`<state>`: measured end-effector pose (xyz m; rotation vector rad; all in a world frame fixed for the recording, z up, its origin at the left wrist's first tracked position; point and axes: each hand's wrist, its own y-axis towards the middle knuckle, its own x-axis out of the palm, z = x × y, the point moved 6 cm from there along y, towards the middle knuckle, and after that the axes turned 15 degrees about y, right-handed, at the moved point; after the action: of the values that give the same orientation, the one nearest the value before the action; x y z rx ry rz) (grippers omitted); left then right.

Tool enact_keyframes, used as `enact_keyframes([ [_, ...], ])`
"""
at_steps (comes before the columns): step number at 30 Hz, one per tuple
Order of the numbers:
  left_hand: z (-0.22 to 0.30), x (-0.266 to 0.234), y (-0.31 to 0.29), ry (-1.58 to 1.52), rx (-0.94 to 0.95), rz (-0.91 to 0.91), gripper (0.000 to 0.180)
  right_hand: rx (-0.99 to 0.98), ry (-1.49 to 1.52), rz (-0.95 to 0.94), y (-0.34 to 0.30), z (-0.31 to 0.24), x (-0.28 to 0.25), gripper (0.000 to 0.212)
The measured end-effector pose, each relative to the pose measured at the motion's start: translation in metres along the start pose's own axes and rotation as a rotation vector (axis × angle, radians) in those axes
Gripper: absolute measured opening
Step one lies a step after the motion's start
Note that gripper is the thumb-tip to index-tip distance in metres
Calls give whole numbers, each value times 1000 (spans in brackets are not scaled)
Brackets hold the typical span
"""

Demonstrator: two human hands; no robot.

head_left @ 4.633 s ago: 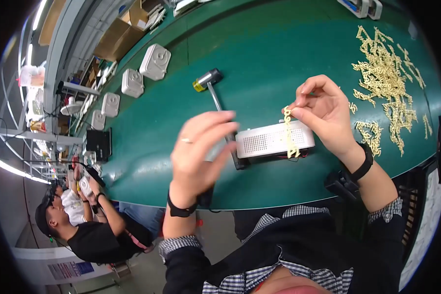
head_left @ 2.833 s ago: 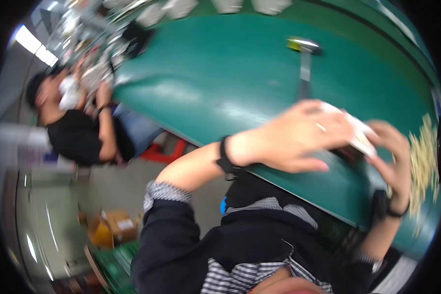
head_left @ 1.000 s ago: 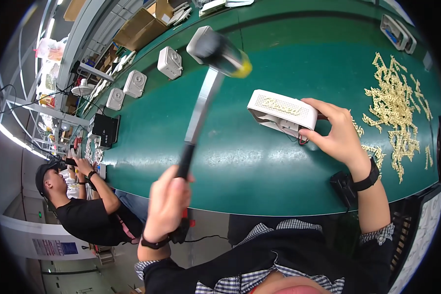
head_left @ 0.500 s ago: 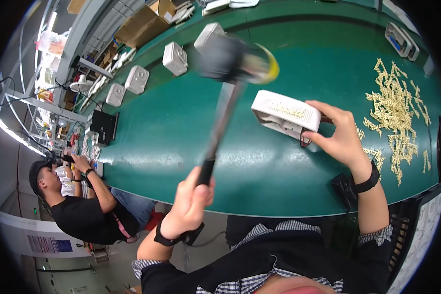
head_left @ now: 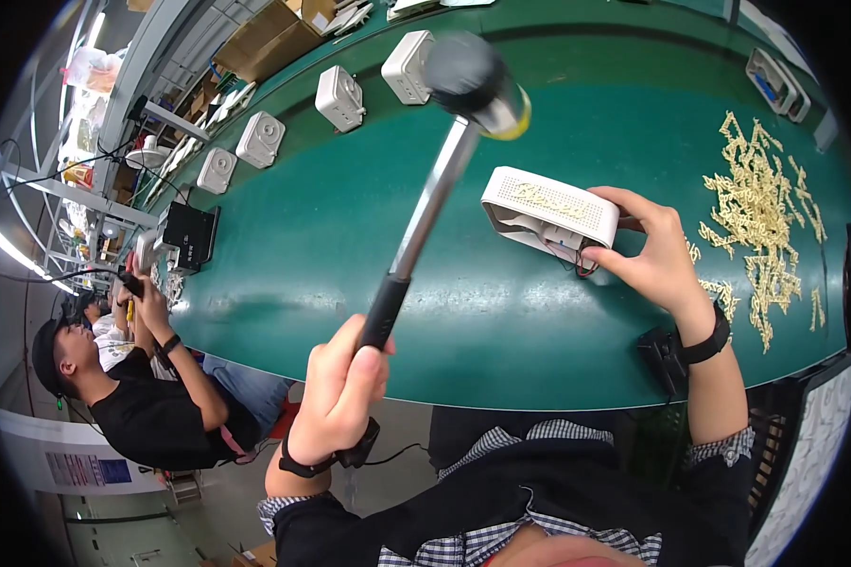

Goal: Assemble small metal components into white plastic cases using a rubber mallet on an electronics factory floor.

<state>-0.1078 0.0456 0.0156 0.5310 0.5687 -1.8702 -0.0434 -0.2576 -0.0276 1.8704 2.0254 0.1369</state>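
Note:
A mallet [head_left: 425, 213] with a black and yellow head, steel shaft and black grip is raised over the green table in my left hand [head_left: 338, 383], its fingers wrapped round the grip. To its right, my right hand [head_left: 654, 248] holds one end of a white plastic housing [head_left: 548, 200], thumb at the front and fingers behind. The housing's upper face has small perforations and a pale yellow lettering piece lying on it. Its open side faces me, showing a hollow inside and thin red and black wires near my thumb.
Many loose yellow lettering pieces [head_left: 761, 222] lie in a heap on the right of the green table [head_left: 350, 236]. Several white housings [head_left: 338, 98] line the far left edge. A black box [head_left: 187, 234] stands at left, near another person [head_left: 151, 406]. White open shells [head_left: 775, 83] sit far right.
My left hand has moved slightly left and down, and the mallet head now sits higher and is less blurred. My right hand and the housing stay nearly in place. The other person's hands have shifted.

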Motion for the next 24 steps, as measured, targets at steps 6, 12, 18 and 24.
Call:
enact_keyframes([
  [6,-2,17,1,-79,63,-112,37,-1,-16,-9,-3,-5,5,58],
  [12,10,15,-6,-223,67,-138,33,40,20,-23,-1,-3,4,58],
  [18,-8,-14,10,210,119,102,25,89,-47,-34,1,2,10,57],
  [24,-69,-21,59,590,-39,301,35,47,-47,-50,0,-4,15,56],
])
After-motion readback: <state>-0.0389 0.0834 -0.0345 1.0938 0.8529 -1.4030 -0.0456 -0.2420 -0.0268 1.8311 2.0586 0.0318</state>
